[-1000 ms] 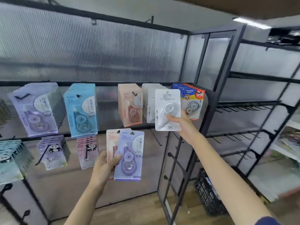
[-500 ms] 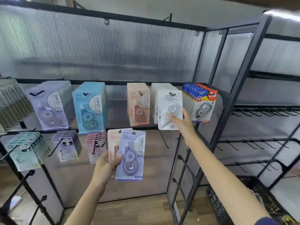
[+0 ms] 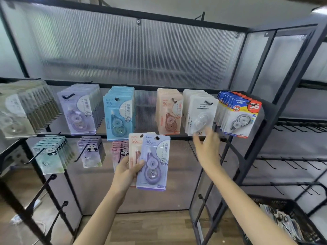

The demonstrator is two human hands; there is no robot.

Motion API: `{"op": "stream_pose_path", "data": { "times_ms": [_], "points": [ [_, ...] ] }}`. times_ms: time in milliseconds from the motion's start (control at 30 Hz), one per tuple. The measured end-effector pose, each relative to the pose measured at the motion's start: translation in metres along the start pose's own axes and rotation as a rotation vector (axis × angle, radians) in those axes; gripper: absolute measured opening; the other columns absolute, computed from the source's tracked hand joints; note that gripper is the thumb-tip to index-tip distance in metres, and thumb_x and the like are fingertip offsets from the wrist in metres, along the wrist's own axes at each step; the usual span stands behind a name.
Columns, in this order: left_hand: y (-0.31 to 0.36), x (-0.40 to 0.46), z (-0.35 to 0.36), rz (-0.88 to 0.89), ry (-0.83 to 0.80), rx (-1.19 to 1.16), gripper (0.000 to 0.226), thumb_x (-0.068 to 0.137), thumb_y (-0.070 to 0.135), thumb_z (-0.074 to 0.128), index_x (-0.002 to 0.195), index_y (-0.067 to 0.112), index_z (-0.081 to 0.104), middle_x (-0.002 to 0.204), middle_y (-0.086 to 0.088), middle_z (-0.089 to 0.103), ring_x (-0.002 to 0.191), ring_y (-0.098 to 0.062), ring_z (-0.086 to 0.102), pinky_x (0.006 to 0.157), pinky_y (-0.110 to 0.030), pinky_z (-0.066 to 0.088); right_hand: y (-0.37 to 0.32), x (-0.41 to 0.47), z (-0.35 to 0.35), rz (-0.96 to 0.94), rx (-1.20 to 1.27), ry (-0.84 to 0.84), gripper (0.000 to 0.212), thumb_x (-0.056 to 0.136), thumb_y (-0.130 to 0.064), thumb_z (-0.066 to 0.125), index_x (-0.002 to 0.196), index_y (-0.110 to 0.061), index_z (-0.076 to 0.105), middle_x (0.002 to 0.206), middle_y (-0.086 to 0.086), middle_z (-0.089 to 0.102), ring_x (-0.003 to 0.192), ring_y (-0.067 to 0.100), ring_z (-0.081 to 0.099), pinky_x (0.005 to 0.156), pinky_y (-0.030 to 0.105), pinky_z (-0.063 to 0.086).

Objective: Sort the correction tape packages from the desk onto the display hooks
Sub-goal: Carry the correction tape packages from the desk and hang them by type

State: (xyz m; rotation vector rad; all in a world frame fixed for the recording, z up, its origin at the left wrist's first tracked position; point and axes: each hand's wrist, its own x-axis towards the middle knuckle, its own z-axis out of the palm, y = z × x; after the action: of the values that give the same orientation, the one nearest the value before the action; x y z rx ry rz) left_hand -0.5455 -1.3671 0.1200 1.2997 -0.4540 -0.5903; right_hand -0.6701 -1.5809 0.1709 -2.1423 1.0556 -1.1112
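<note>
A white package [image 3: 201, 117] of correction tape hangs at the front of its hook, between the peach stack [image 3: 168, 112] and the blue-and-red stack [image 3: 238, 115]. The right hand [image 3: 206, 147], blurred, is just below it with fingers loosely spread, holding nothing. The left hand [image 3: 126, 172], arm raised, grips a purple package [image 3: 154, 161] and a peach package [image 3: 134, 149].

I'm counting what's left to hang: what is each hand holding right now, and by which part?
The left hand grips the purple package and the peach package behind it by their lower left edges. The right hand holds nothing.
</note>
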Motion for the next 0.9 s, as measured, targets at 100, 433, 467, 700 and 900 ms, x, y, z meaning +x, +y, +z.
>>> {"op": "stream_pose_path", "data": {
  "times_ms": [100, 433, 467, 700, 900],
  "points": [
    [0.001, -0.003, -0.004, -0.004, 0.007, 0.000, 0.025, 0.091, 0.010, 0.065, 0.115, 0.007, 0.062, 0.098, -0.007, 0.076, 0.082, -0.020, 0.073, 0.059, -0.026, 0.056, -0.020, -0.045, 0.013, -0.007, 0.227, -0.370, 0.029, 0.095, -0.035, 0.056, 0.109, -0.010, 0.063, 0.102, 0.001, 0.064, 0.096, 0.009, 0.060, 0.089, 0.020, 0.045],
    [0.001, -0.018, -0.039, 0.079, 0.154, 0.133, 0.012, 0.095, 0.023, 0.062, 0.099, 0.013, 0.067, 0.090, 0.003, 0.076, 0.084, -0.012, 0.070, 0.072, -0.020, 0.054, -0.049, -0.080, 0.041, 0.187, 0.550, -0.533, 0.015, 0.096, -0.024, 0.056, 0.097, -0.009, 0.060, 0.094, 0.004, 0.068, 0.080, 0.009, 0.063, 0.073, 0.023, 0.049],
    [0.001, -0.020, -0.045, 0.083, 0.179, 0.162, 0.013, 0.095, 0.023, 0.063, 0.099, 0.011, 0.067, 0.092, -0.001, 0.076, 0.085, -0.014, 0.069, 0.074, -0.022, 0.055, -0.049, -0.080, 0.042, 0.200, 0.572, -0.524, 0.015, 0.096, -0.024, 0.056, 0.096, -0.009, 0.059, 0.096, 0.006, 0.068, 0.082, 0.013, 0.063, 0.074, 0.027, 0.048],
    [-0.007, -0.047, -0.090, 0.036, 0.339, 0.152, 0.012, 0.096, 0.016, 0.060, 0.092, 0.005, 0.064, 0.086, -0.007, 0.073, 0.081, -0.021, 0.067, 0.070, -0.028, 0.052, -0.062, -0.086, 0.051, 0.183, 0.683, -0.545, 0.018, 0.095, -0.025, 0.059, 0.096, -0.006, 0.060, 0.089, 0.006, 0.067, 0.080, 0.014, 0.060, 0.076, 0.030, 0.046],
    [-0.001, -0.075, -0.132, 0.006, 0.453, -0.013, 0.011, 0.095, 0.010, 0.059, 0.087, 0.003, 0.061, 0.085, -0.013, 0.073, 0.071, -0.022, 0.069, 0.061, -0.029, 0.055, -0.099, -0.095, 0.064, 0.122, 0.781, -0.595, 0.018, 0.094, -0.026, 0.060, 0.095, -0.008, 0.060, 0.086, 0.000, 0.069, 0.078, 0.010, 0.064, 0.075, 0.028, 0.050]
  ]
}}
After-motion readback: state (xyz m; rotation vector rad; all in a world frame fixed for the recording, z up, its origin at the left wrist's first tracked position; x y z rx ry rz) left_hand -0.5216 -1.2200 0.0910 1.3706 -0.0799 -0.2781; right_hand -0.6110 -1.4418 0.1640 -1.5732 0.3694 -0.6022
